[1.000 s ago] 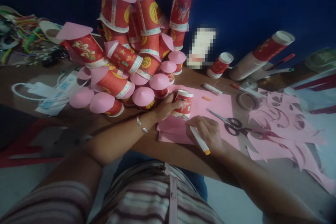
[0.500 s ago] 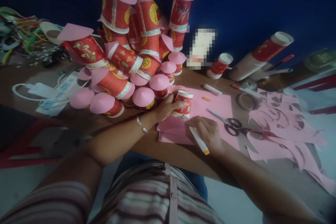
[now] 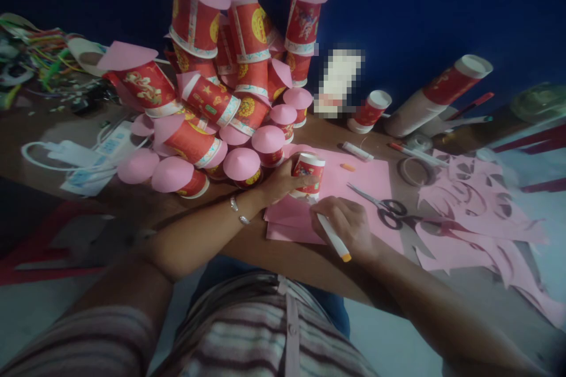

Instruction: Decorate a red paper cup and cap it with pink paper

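Barely a shift since the earlier frame: the left hand's [image 3: 280, 181] thumb lies a touch lower across the red cup [image 3: 312, 168], whose printed figure shows more above it, and the right hand [image 3: 344, 225] has edged slightly left. Looking like thin paper, the cup should be light and fairly stiff, but a hard squeeze would likely dent its wall. Best hold is around the middle, where the left hand already wraps it, fingers curled no tighter than its girth. The right hand is closed on a white pen [image 3: 332, 235] with an orange end, its front end near the cup's lower edge; whether they touch, I cannot tell. Red with coloured print, the cup has a white rim on top and a pale band below. It stands nearly upright over pink paper [image 3: 287, 217] on the bench [image 3: 254, 242].
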The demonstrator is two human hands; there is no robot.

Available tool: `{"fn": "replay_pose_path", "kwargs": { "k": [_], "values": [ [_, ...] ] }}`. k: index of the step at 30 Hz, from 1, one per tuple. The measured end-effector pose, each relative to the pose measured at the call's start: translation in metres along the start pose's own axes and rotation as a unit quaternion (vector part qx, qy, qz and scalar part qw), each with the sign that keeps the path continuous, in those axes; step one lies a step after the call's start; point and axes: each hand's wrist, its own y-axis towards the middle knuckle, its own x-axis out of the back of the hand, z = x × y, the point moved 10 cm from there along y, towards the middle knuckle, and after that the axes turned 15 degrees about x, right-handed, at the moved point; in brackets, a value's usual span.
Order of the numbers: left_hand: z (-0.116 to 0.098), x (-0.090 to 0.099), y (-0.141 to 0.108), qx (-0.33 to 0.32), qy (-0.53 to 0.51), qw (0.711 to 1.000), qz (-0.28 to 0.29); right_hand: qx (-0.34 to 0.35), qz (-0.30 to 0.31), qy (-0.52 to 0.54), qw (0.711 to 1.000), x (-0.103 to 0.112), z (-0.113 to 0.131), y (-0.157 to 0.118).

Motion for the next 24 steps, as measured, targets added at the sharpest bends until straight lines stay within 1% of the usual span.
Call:
{"fn": "replay_pose_path", "kwargs": {
  "k": [3,6,12,16,20,24],
  "values": [
    [-0.002,-0.001,0.000,-0.010,-0.001,1.000,0.002,0.003,-0.005,0.002,1.000,0.003,0.001,0.002],
    [-0.005,-0.003,-0.001,-0.019,-0.021,1.000,0.011,0.023,-0.015,0.011,1.000,0.006,0.006,0.004],
    [-0.005,-0.005,-0.002,-0.004,-0.060,0.998,0.021,0.029,-0.034,0.011,0.999,0.011,0.006,0.004],
    [-0.006,-0.006,-0.002,-0.007,-0.077,0.997,0.028,0.028,-0.043,0.011,0.999,0.011,0.004,0.002],
    [-0.006,-0.007,-0.004,-0.009,-0.075,0.997,0.026,0.033,-0.045,0.022,0.998,0.011,0.005,0.002],
    [-0.004,-0.007,-0.004,0.003,-0.041,0.999,0.027,0.034,-0.035,0.026,0.998,0.009,0.005,0.002]
  ]
}}
